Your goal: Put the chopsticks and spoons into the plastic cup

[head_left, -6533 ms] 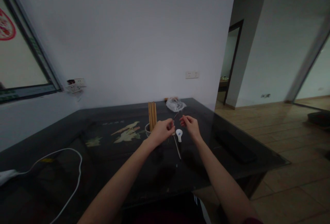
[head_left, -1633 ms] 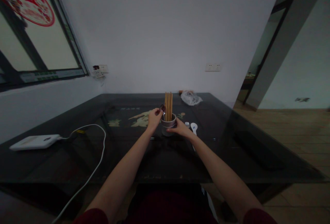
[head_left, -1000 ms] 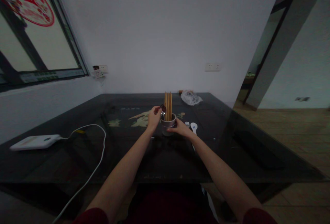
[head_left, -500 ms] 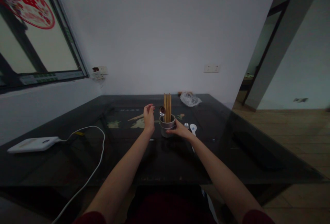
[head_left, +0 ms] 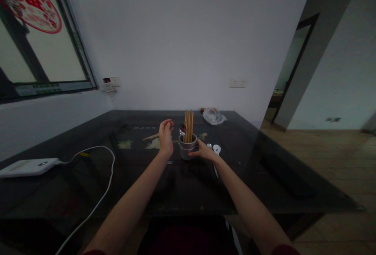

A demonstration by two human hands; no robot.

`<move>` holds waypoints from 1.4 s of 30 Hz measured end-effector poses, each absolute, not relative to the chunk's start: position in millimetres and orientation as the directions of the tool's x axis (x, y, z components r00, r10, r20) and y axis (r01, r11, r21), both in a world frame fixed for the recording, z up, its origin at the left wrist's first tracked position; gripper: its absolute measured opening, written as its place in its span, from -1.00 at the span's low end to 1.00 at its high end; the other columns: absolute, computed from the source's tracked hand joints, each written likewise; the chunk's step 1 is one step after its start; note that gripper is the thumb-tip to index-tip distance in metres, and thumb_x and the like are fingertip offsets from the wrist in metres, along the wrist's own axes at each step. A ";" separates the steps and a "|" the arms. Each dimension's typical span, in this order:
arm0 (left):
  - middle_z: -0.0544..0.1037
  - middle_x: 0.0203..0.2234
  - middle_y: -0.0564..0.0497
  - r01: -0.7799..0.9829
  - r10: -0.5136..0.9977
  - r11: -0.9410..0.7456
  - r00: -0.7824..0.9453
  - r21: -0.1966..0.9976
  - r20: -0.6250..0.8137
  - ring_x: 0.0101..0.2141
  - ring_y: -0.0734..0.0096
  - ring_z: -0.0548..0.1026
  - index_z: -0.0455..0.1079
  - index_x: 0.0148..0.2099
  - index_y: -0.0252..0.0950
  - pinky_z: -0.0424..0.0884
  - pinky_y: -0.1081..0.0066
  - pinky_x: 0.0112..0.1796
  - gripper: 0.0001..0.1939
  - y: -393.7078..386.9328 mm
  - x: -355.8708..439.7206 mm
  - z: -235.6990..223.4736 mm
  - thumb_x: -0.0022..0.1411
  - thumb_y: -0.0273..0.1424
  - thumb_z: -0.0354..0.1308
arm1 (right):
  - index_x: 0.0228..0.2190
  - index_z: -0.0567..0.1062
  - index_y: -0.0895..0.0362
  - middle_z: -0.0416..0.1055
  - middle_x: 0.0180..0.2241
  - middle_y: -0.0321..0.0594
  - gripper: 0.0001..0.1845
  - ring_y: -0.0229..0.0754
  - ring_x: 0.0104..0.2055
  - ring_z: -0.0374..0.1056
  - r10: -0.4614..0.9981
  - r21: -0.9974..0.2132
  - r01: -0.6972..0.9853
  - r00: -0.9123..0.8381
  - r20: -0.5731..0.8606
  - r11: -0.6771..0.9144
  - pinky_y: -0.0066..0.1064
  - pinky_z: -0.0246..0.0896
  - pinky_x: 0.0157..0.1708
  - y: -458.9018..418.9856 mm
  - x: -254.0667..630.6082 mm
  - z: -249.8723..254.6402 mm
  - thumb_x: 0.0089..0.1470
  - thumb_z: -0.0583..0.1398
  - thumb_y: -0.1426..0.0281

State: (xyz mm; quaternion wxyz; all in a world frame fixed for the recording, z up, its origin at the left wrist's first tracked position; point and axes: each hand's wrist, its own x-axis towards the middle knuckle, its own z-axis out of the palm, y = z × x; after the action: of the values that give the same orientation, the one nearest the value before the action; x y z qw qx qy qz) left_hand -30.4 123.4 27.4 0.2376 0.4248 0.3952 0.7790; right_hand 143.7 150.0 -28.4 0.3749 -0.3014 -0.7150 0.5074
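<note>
A grey metal cup (head_left: 187, 154) stands upright on the dark table near its middle. Several wooden chopsticks (head_left: 188, 125) and a shiny metal spoon (head_left: 182, 129) stick up out of it. My right hand (head_left: 204, 151) grips the cup from the right, thumb across its front. To the left of the cup, my left hand (head_left: 166, 138) is raised and apart from it, fingers loosely bent with nothing visible in them. Right behind my right hand lie a white spoon (head_left: 217, 149) and a small metal spoon (head_left: 209, 145), partly hidden by my hand and forearm.
A white power bank (head_left: 29, 167) with a white cable (head_left: 109, 184) lies on the left of the table (head_left: 188, 192). At the back is a crumpled clear plastic bag (head_left: 214, 117). A dark flat object (head_left: 286, 176) rests on the right.
The whole view has shifted slightly. My left hand's fingers look a little more bent. My right hand stays on the cup, and the chopsticks and spoon remain in it.
</note>
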 end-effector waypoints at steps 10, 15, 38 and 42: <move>0.40 -0.16 -0.06 0.117 0.774 -0.492 -0.396 0.863 0.495 -0.13 0.38 0.40 0.24 -0.05 -0.21 0.35 0.37 -0.12 -0.70 125.0 -49.1 -24.2 0.19 -0.23 0.04 | 0.05 0.23 0.17 0.36 -0.06 0.01 -0.04 0.00 -0.06 0.36 0.890 -0.942 0.236 -0.441 0.112 0.236 -0.12 0.35 -0.14 168.6 166.1 -26.1 -0.47 0.40 0.59; 0.41 -0.06 -0.16 0.040 0.902 -0.332 -0.280 0.942 0.330 -0.02 0.20 0.38 0.27 -0.03 -0.23 0.39 0.33 -0.20 -0.61 125.2 -49.4 -26.0 0.21 -0.09 0.01 | -0.02 0.30 0.18 0.42 -0.16 -0.08 -0.17 -0.06 -0.16 0.40 0.857 -0.920 0.284 -0.506 0.096 0.271 -0.20 0.37 -0.19 168.2 167.8 -26.9 -0.43 0.40 0.54; 0.41 0.00 -0.25 0.227 0.954 -0.299 0.044 0.927 0.297 0.01 0.10 0.39 0.17 0.05 -0.38 0.25 0.11 0.06 -0.27 112.7 -21.6 -53.2 -0.17 -0.37 0.39 | -0.28 0.54 0.15 0.51 -0.25 -0.09 -0.75 -0.07 -0.17 0.43 0.977 -0.423 0.881 -0.183 0.111 0.213 -0.37 0.26 -0.24 165.8 195.7 1.3 -0.09 0.28 0.40; 0.44 -0.04 -0.24 0.246 0.956 -0.292 0.039 0.924 0.291 -0.03 0.14 0.43 0.20 0.02 -0.37 0.29 0.14 0.02 -0.35 110.0 -20.4 -51.9 -0.12 -0.37 0.36 | -0.33 0.55 0.15 0.50 -0.21 0.01 -0.81 0.02 -0.13 0.43 0.993 -0.343 0.934 -0.072 0.098 0.102 -0.31 0.25 -0.24 162.1 200.6 3.0 -0.03 0.23 0.34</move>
State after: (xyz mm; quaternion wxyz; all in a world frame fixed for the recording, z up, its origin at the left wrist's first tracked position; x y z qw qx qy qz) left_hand -20.4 110.0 -51.9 0.3537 0.6278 0.4785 0.5017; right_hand 200.6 162.1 3.0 0.1544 -0.6635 -0.7259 0.0950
